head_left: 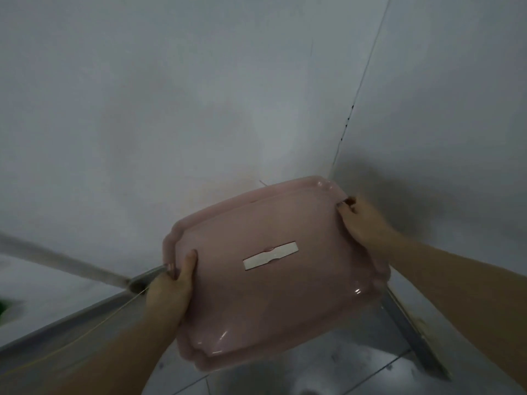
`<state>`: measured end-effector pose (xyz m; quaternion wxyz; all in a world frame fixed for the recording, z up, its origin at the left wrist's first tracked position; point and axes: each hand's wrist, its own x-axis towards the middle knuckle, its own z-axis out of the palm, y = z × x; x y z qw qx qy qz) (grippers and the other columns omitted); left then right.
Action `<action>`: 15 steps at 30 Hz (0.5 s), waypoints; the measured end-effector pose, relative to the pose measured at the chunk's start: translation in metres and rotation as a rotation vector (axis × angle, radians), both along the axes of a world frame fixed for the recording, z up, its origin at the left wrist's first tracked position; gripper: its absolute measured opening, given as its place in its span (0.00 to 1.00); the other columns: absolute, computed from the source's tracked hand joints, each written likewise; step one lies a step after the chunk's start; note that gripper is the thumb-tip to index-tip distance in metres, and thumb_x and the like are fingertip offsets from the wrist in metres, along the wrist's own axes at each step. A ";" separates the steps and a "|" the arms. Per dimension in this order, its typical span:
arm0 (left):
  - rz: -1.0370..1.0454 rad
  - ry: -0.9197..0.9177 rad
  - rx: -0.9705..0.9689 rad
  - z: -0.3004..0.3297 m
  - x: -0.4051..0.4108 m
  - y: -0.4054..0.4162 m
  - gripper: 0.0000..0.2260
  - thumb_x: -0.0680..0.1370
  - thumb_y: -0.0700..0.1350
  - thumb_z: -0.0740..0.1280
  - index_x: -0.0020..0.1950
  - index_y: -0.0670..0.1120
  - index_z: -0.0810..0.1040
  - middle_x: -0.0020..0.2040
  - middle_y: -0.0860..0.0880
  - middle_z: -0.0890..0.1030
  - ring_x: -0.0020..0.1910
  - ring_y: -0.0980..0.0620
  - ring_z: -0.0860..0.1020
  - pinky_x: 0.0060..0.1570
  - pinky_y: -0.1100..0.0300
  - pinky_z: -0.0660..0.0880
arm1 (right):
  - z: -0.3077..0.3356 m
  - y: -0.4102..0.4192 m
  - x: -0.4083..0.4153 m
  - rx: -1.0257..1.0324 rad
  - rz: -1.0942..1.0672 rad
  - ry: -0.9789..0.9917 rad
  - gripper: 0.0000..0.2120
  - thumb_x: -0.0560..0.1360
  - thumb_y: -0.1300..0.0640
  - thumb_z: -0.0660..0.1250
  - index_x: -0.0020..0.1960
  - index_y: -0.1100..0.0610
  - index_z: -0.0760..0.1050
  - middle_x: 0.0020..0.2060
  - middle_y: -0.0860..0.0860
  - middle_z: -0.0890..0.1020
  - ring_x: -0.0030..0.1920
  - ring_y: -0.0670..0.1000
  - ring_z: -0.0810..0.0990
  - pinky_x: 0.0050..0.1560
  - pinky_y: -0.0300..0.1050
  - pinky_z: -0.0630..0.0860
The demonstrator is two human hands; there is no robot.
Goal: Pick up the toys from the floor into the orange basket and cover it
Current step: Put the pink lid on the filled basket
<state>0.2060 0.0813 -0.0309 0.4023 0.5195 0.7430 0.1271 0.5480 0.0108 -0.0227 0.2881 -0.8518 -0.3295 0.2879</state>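
At the far left edge a blurred green patch (pixel 3 307) lies on the pale surface, and a blurred grey bar (pixel 65 262) slants in toward the left hand (pixel 168 292), which grips the left rim of the pink lid (pixel 271 280) with its thumb on top and fingers curled under the edge. The lid is held up in the air, tilted, in front of a corner of grey-white walls (pixel 199 95) and above the grey tiled floor (pixel 328 372), a white strip of tape (pixel 270 255) stuck across its middle. On the right, the right hand (pixel 362 220) clasps the lid's far right rim, fingers curled over the edge.
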 end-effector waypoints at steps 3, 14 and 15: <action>-0.012 0.004 -0.013 -0.029 0.043 0.008 0.35 0.75 0.71 0.56 0.55 0.40 0.78 0.51 0.35 0.80 0.51 0.37 0.79 0.55 0.45 0.77 | -0.019 0.004 0.036 -0.034 -0.015 -0.082 0.11 0.83 0.53 0.56 0.54 0.61 0.68 0.46 0.60 0.76 0.47 0.60 0.75 0.43 0.47 0.65; -0.016 0.034 -0.024 -0.169 0.116 0.065 0.35 0.75 0.70 0.59 0.56 0.38 0.79 0.49 0.36 0.82 0.51 0.37 0.80 0.55 0.47 0.77 | -0.162 0.053 0.102 -0.057 0.049 -0.232 0.10 0.83 0.57 0.55 0.53 0.64 0.66 0.45 0.69 0.80 0.45 0.67 0.80 0.39 0.49 0.66; -0.031 0.041 -0.019 -0.176 0.119 0.068 0.34 0.76 0.69 0.59 0.57 0.39 0.79 0.50 0.36 0.82 0.52 0.37 0.80 0.54 0.50 0.76 | -0.171 0.057 0.105 -0.068 0.045 -0.240 0.09 0.83 0.57 0.55 0.52 0.64 0.67 0.46 0.69 0.80 0.46 0.67 0.80 0.40 0.50 0.67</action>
